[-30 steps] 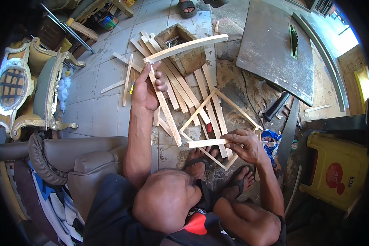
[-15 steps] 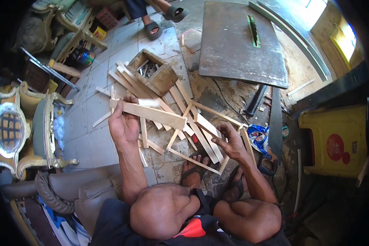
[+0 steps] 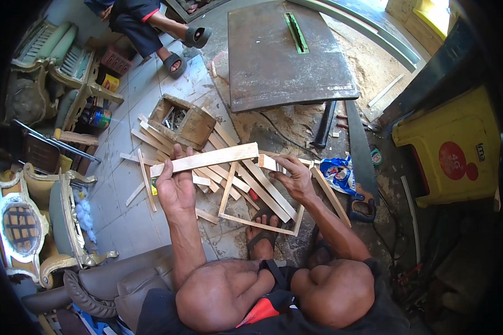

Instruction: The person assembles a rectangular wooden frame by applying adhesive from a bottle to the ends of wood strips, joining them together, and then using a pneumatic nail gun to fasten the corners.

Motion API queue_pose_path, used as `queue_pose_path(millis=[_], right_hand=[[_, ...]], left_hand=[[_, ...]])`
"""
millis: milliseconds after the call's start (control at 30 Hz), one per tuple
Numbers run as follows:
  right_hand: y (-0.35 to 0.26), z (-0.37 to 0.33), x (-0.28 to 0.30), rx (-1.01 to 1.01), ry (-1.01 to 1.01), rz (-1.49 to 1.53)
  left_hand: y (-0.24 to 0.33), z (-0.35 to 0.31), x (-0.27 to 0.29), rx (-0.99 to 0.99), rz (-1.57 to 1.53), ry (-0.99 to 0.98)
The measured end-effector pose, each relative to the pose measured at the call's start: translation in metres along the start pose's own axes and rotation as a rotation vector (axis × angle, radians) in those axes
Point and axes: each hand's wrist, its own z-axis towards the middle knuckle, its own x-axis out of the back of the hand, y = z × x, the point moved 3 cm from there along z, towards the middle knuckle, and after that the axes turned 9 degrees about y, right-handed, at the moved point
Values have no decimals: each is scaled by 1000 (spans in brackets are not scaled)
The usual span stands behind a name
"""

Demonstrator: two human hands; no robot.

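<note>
My left hand (image 3: 177, 181) is closed on one end of a pale wooden strip (image 3: 215, 158), held nearly level with its far end tilting slightly up. In my right hand (image 3: 295, 177) is another pale wood piece (image 3: 267, 162), its cut end close to the strip's right end; whether they touch I cannot tell. The fingers hide part of this piece. Below my hands, a thin wooden frame (image 3: 248, 223) stands by my foot, partly over a loose pile of wooden strips (image 3: 274, 202). A wooden box (image 3: 195, 124) with small metal bits rests on the pile.
Beyond lies a dark table-saw top (image 3: 290, 67) with a green slot insert. On the right are a handsaw (image 3: 363, 162), a blue-and-white packet (image 3: 338, 175) and a yellow plastic stool (image 3: 450, 148). Another person's sandalled feet (image 3: 176, 64) and carved chair frames (image 3: 22, 223) are to the left.
The strip in my left hand has swung from sloping down rightward to slightly up. My right hand has shifted left, turning its piece's cut end toward the strip. The view has also shifted.
</note>
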Motion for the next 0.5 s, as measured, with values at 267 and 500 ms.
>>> queue_pose_path(millis=[267,500], right_hand=[[-15,17,0,83,84,49],[-19,23,3,128,77,68]], left_hand=[[0,-8,-20,-8,72,-10],[-4,-3,-19,11,91,-49]])
